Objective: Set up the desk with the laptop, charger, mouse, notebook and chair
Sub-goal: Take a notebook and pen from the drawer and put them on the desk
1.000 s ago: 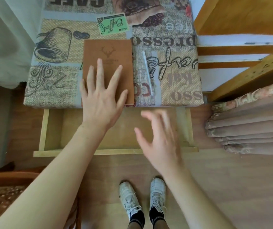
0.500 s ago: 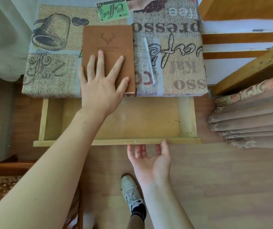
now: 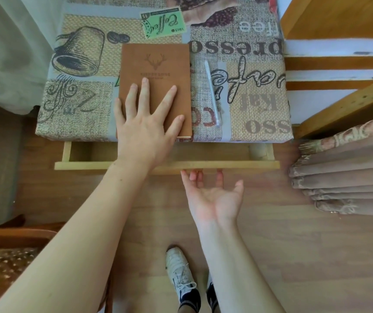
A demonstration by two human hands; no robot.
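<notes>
We've got the left hand (image 3: 146, 129) spread flat on the brown notebook (image 3: 156, 84), pinning it at the desk's (image 3: 79, 123) near edge, gripping nothing. The right hand (image 3: 213, 195), palm up and loose, has its fingertips (image 3: 195, 175) hooked under the drawer (image 3: 167, 164) front, which sits only a little way out. Best bet, we reckon: push square and slow so it doesn't jam, and keep the notebook pinned. A pen (image 3: 212, 93) lies just right of the notebook on the coffee-print cloth. Chair (image 3: 7, 251) is at near left, wooden shelves (image 3: 339, 91) and a folded curtain (image 3: 343, 177) at right, wood floor below.
</notes>
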